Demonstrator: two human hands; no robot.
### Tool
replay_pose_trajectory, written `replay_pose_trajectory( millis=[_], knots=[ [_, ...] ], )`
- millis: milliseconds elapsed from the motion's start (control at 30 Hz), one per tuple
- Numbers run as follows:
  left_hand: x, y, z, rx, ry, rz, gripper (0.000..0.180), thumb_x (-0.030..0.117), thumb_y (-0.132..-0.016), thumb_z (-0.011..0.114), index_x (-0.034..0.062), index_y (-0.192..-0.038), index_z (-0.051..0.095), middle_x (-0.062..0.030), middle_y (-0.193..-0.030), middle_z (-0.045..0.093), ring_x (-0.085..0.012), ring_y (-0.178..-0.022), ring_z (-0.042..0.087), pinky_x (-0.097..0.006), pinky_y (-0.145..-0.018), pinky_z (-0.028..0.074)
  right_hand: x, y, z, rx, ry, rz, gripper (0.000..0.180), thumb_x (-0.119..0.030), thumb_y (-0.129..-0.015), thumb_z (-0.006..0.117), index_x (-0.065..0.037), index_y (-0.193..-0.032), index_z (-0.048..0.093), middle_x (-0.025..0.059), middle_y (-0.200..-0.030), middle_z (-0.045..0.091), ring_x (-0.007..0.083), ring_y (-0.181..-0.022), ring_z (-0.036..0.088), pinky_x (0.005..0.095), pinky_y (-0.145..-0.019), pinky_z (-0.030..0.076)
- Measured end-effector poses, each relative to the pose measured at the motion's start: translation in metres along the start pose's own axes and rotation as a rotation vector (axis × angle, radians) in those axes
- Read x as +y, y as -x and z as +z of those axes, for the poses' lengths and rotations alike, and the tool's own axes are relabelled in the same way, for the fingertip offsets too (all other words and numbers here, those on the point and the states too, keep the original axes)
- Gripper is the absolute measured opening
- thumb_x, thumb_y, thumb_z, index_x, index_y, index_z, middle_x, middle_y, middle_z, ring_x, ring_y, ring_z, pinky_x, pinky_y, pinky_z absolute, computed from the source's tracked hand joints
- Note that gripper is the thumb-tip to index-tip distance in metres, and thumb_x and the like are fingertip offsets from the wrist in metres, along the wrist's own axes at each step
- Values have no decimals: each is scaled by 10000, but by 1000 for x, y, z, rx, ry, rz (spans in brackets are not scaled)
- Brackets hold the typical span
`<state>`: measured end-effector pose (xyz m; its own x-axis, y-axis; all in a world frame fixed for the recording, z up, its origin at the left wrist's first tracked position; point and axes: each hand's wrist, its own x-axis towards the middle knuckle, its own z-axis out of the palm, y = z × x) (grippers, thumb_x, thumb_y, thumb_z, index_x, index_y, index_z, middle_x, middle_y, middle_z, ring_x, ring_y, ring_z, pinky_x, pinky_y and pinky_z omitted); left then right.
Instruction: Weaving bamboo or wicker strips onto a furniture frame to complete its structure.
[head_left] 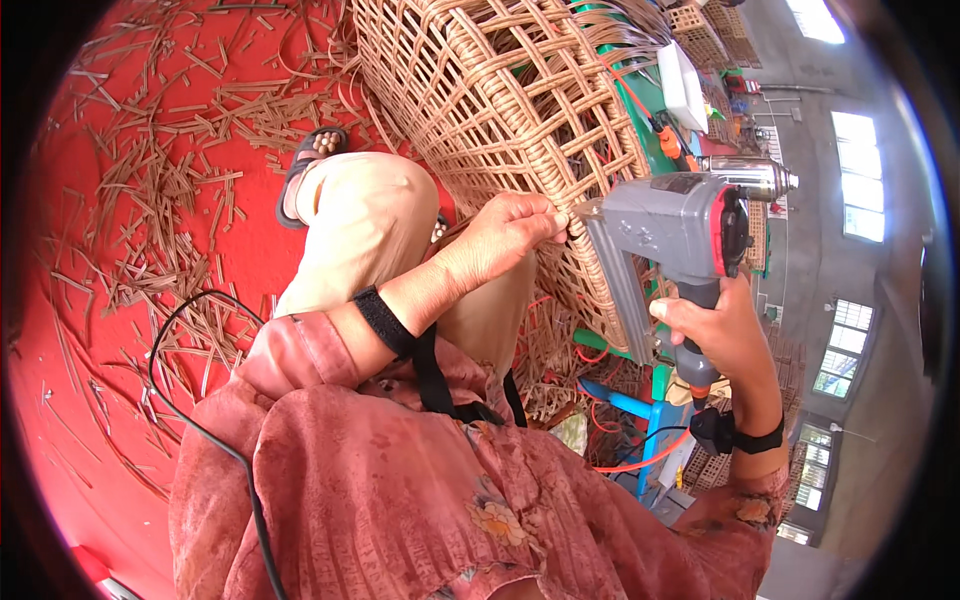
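A large woven wicker basket in tan strands stands tilted in front of me, with an open lattice on its right face. My left hand pinches at the basket's lower braided edge, thumb and finger pressed together; whether a loose strand end lies between them is too small to tell. My right hand is wrapped round the handle of a grey air stapler with a red-trimmed cap and a long slanted magazine. The stapler's nose meets the weave right beside my left fingertips.
Cut strand pieces litter the red floor at left. An orange air hose hangs below the stapler. A blue frame stands under my right wrist. A white box and more strands lie beyond the basket. A black cable crosses my left sleeve.
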<state>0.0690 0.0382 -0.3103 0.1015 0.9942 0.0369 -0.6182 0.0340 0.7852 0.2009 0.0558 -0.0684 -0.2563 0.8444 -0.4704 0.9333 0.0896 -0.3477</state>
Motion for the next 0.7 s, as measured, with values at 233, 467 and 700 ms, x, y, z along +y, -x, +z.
replay_pose_trajectory(
  millis=[233,467,700],
  knots=[
    [2,1,1,0,13,-3,196,139,-872,540,-20,-821,641,-56,-787,637,-126,-799,586,-275,-783,469,-2,-3,-6,-38,19,51,317,-90,-722,719,-2,-984,564,17,-684,596,72,-531,530,237,-488,457],
    [3,0,2,17,-47,6,193,136,-866,537,-14,-811,646,-52,-783,635,-124,-790,582,-274,-773,465,-6,-2,-2,-11,0,28,333,-106,-727,719,2,-1001,563,32,-731,597,81,-545,539,251,-470,460],
    [-5,-1,2,4,-47,48,250,240,-921,512,52,-818,642,74,-653,460,-27,-614,376,-190,-569,322,-14,-6,-3,-28,134,-142,341,-115,-737,710,9,-1025,576,39,-750,593,80,-562,525,255,-470,463]
  ],
)
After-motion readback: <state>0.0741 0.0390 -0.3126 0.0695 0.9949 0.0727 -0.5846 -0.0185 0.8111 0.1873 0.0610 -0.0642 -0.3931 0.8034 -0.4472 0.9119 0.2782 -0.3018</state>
